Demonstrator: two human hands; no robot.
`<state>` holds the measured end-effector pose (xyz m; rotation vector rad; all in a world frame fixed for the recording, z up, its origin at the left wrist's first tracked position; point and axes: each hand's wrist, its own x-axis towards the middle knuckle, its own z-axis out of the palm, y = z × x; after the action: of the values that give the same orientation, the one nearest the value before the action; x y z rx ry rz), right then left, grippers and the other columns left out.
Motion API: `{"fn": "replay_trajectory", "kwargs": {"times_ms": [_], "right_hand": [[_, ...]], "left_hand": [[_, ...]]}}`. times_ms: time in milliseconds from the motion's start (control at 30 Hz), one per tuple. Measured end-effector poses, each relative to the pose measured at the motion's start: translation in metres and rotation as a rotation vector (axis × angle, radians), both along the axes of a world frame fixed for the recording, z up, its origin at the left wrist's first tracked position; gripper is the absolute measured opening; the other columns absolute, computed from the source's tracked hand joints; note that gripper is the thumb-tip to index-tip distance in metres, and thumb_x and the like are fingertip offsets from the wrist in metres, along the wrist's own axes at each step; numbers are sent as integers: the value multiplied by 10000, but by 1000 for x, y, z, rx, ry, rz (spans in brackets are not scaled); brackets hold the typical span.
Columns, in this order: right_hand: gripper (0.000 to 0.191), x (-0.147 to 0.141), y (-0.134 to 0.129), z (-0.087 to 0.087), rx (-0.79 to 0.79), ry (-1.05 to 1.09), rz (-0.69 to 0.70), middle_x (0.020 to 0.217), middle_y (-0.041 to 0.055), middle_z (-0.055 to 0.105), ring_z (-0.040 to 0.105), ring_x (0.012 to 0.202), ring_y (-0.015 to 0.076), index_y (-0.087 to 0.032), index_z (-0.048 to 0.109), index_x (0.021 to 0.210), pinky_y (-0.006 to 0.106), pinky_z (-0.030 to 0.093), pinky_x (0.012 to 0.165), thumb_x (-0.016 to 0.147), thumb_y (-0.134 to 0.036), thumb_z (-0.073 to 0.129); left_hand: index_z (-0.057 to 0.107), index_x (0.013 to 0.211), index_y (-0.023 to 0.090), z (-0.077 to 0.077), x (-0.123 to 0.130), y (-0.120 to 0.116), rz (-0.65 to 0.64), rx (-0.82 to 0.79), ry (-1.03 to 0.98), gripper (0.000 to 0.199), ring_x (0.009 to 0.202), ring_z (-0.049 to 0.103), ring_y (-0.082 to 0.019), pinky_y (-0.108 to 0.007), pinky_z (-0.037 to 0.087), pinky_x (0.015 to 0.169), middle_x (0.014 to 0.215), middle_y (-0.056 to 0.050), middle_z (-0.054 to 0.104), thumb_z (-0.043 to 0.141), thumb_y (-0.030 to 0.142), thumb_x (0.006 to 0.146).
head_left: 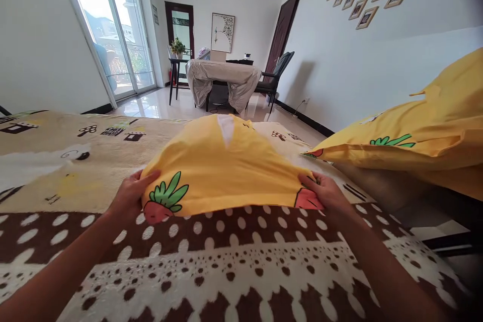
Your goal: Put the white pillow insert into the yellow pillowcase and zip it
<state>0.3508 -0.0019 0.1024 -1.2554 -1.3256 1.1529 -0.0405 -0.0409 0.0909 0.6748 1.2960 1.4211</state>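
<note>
A yellow pillowcase [226, 166] with carrot prints lies in front of me on the bed, bulging in the middle as if filled. My left hand [130, 193] grips its near left corner, beside a printed carrot with green leaves. At the near right corner, my right hand [326, 193] pinches the fabric next to another printed carrot. The near edge runs stretched between both hands. A white patch shows at its far side. Under it spreads a patterned blanket [234, 271] in brown, white and cream.
Another yellow pillow [422, 126] with the same print stands on the right, past the bed's edge. Beyond the bed are a covered table [226, 70], a black chair [277, 78], a small plant stand [177, 63] and a sliding glass door [121, 25].
</note>
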Motion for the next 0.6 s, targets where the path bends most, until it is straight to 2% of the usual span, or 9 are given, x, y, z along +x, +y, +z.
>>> {"fn": "replay_trajectory", "kwargs": {"times_ms": [67,167,300,367,433,500,600], "right_hand": [[402,16,-6,-6,-70,-17,1,962,89,709,653,961,316,-217,646,979,370,559,746,666,-468,673],[466,27,-16,-23,-171,-46,96,967,92,713,650,977,328,-204,654,999,386,553,787,647,-506,698],[474,46,-28,-40,-290,-219,346,963,109,716,640,996,324,-158,686,945,375,528,857,633,-509,749],[463,52,-27,-43,-342,-240,365,950,120,717,650,967,321,-144,691,913,384,529,857,628,-502,757],[439,45,-21,-46,-368,-147,316,944,125,716,667,926,301,-146,685,911,386,533,855,660,-503,728],[384,23,-12,-49,-345,-38,245,916,125,719,680,881,282,-155,679,896,377,543,835,697,-483,691],[303,-19,2,-56,-248,17,170,867,95,727,680,874,265,-182,666,906,351,556,789,727,-426,662]], "left_hand": [[633,912,180,0,-14,-12,-64,-28,-1,318,621,690,-230,-319,585,571,765,-49,730,779,235,635],[644,975,162,-13,-18,-28,-245,-144,-18,403,733,706,-295,-400,596,682,867,-114,734,807,244,617],[651,1036,159,-30,-29,-40,-465,-280,33,468,871,691,-324,-411,574,783,960,-138,724,806,339,633],[663,1006,138,-32,-36,-38,-538,-288,100,481,851,692,-325,-399,578,758,953,-151,722,810,380,618],[671,962,120,-29,-34,-29,-527,-284,101,470,814,697,-316,-382,583,732,924,-159,723,806,406,615],[673,921,118,-25,-20,-17,-413,-254,54,408,753,700,-288,-355,586,681,836,-130,730,775,410,655],[668,856,117,-20,9,-1,-209,-154,68,235,629,677,-213,-254,554,557,644,-37,699,728,299,721]]}}
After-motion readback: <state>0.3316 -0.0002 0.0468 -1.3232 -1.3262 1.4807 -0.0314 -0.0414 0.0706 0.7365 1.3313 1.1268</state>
